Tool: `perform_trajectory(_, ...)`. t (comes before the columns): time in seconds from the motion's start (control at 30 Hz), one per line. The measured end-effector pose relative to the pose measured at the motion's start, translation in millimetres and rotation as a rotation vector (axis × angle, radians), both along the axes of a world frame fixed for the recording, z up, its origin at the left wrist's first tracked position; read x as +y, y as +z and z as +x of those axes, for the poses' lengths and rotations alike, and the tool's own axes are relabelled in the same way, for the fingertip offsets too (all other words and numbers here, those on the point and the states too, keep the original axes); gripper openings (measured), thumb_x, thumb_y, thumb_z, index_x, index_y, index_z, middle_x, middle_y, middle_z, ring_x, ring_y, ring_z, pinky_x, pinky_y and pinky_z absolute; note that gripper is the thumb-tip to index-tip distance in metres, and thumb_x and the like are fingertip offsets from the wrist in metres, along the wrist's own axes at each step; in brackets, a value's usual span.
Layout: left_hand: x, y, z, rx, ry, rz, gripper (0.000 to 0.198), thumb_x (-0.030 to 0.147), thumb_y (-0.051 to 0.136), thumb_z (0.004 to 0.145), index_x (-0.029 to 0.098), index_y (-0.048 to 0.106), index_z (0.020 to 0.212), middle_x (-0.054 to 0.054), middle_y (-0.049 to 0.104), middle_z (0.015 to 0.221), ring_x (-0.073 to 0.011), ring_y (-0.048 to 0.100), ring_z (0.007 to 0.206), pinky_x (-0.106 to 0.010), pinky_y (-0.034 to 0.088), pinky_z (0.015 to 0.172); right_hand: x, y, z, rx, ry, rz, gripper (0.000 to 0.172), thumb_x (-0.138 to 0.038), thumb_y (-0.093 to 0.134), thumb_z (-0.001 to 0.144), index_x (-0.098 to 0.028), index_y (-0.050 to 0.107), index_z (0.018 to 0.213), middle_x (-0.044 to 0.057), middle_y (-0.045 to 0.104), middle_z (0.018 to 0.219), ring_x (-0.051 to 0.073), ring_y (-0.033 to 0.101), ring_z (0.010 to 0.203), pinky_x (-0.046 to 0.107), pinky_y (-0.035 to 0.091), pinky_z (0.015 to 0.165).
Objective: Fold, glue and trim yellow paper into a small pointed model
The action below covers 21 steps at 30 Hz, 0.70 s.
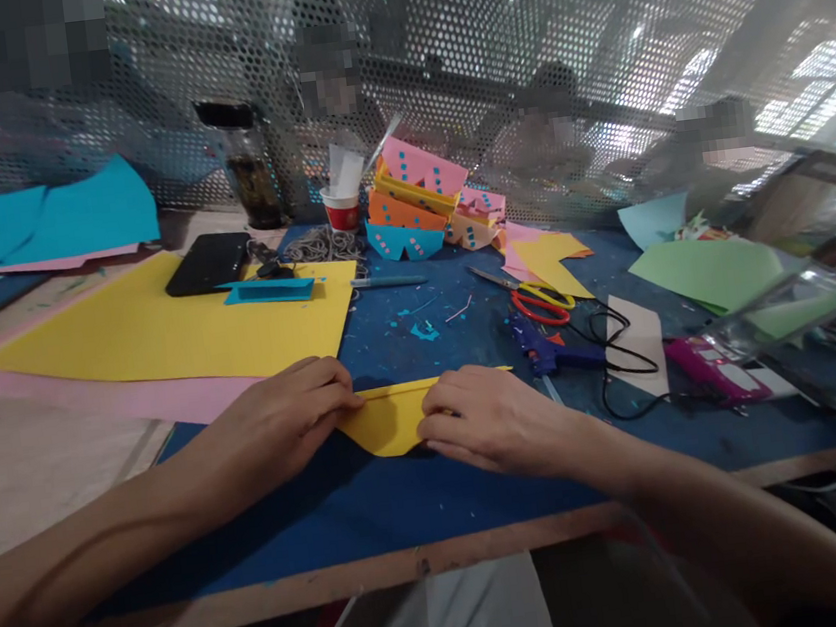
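Between my hands lies a yellow paper cutout (387,426) with a curved lower edge and a narrow fold along its top. My left hand (308,407) is closed on the cutout's left end, fingertips at the fold. At the other end, my right hand (482,417) has its fingers curled over the paper and grips it. A blue glue gun (539,348) rests just beyond my right hand, its black cord curling to the right. Behind it are scissors (541,301) with red and yellow handles.
A large yellow sheet (164,332) carries a black phone (207,264) and a folded blue strip (271,290). Decorated paper pieces (413,208), a red cup (342,209) and a dark bottle (252,176) stand along the perforated metal screen. A pink object (718,370) sits at right.
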<state>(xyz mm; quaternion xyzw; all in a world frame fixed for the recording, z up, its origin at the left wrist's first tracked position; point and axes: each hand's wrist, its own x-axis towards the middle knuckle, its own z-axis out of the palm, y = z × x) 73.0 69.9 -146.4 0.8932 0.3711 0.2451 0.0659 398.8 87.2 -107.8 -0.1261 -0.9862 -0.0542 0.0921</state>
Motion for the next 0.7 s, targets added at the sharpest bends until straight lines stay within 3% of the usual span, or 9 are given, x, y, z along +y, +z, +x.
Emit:
perform_trajectory(0.27, -11.6, 9.8, 10.8, 0.043, 0.003, 0.077, 0.029, 0.021, 0.05, 0.113, 0.022, 0.078, 0.107, -0.01, 0.078, 0.109, -0.0232, 0.075, 0.093, -0.035, 0.059, 0.078, 2.3, -8.4, 2.1, 0.1, -0.022, -0.175, 0.02, -0.028, 0.06, 0.12, -0.017, 0.077, 0.118, 0.012, 0.079, 0.118, 0.024, 0.071, 0.106, 0.038, 0.057, 0.092)
perform_trajectory(0.7, -13.8, 11.7, 13.5, 0.021, 0.064, -0.031, 0.035, 0.046, 0.053, 0.12, 0.023, 0.074, 0.105, -0.006, 0.078, 0.104, -0.0222, 0.076, 0.089, -0.035, 0.054, 0.076, 1.4, -10.5, -1.4, 0.257, -0.111, -0.349, 0.019, -0.03, 0.063, 0.12, -0.018, 0.075, 0.109, 0.009, 0.08, 0.109, 0.022, 0.073, 0.104, 0.034, 0.056, 0.093)
